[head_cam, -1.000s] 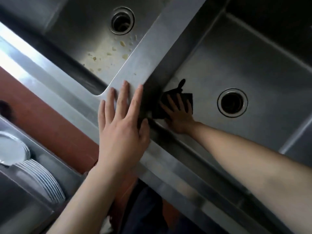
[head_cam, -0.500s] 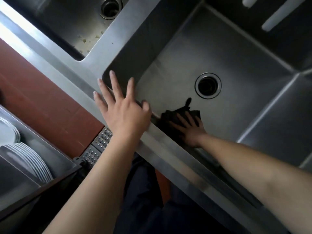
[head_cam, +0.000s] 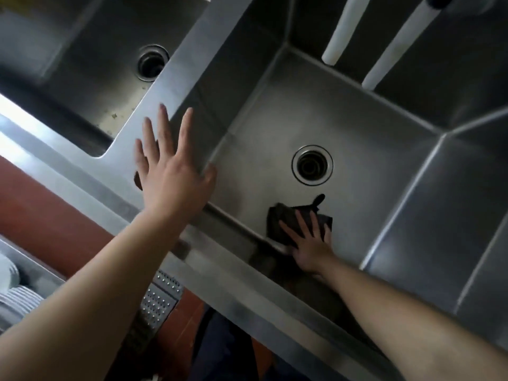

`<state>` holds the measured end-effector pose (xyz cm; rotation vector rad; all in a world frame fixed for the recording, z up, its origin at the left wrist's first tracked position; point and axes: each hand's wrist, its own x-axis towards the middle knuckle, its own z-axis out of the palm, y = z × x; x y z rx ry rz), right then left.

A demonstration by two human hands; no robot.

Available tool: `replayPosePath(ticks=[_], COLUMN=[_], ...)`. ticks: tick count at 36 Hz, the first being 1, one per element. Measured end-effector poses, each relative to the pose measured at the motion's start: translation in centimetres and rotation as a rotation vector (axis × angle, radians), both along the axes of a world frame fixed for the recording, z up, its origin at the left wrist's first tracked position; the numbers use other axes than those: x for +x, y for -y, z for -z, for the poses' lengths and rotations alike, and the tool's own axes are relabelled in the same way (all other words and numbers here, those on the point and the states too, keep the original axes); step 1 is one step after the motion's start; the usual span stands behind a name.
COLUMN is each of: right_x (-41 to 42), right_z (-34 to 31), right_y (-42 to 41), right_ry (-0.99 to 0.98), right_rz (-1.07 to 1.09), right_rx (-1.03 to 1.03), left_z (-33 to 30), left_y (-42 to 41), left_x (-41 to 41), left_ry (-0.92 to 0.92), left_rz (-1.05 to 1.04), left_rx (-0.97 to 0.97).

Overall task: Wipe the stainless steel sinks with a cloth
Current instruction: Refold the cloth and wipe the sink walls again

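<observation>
Near the person there was a red-brown floor (head_cam: 41,204) and a stack of white plates (head_cam: 16,303). The left hand (head_cam: 170,171) lay flat with straight fingers on the smooth steel rim (head_cam: 192,78) between two sinks. In the right sink (head_cam: 384,149), the right hand (head_cam: 308,243) pressed a dark cloth (head_cam: 288,215) on the bottom, near the round drain (head_cam: 312,165). Further, two white tubes (head_cam: 341,28) hung down.

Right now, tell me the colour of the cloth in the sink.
Dark, near black; the cloth shows best in the head view.
</observation>
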<state>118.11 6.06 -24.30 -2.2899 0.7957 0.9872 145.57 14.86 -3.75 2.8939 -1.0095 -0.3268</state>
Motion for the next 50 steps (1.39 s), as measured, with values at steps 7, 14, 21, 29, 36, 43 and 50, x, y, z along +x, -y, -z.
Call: replayPosePath(ticks=[7,14,21,29,36,43,50], right_x=[15.9,26.8,31.6,33.8,32.7,23.0,8.3], right_z=[2.1,2.5,3.7,3.2,2.3,2.5,1.2], right_y=[6.9,17.1,24.5,26.8,27.2,28.8,25.3], right_ry=[0.154,0.272,0.244,0.203,0.199,0.066,-0.071], right_rz=[0.228,0.486,0.668,0.805,0.882,1.022,1.102], right_rx=[-0.066,-0.185,-0.214,-0.221,-0.214,-0.255,-0.268], left_z=[-0.2,2.2,4.6,4.7,4.7,4.4,3.3], left_y=[9.5,11.0,11.3,11.3,11.3,11.3,11.1], left_x=[6.9,8.3,8.4,8.3,8.4,8.3,8.1], left_ry=[0.101,0.167,0.311,0.305,0.31,0.275,0.19], left_rz=[0.2,0.251,0.278,0.277,0.287,0.277,0.259], left_rx=[0.006,-0.051,-0.108,-0.133,-0.098,-0.063,-0.051])
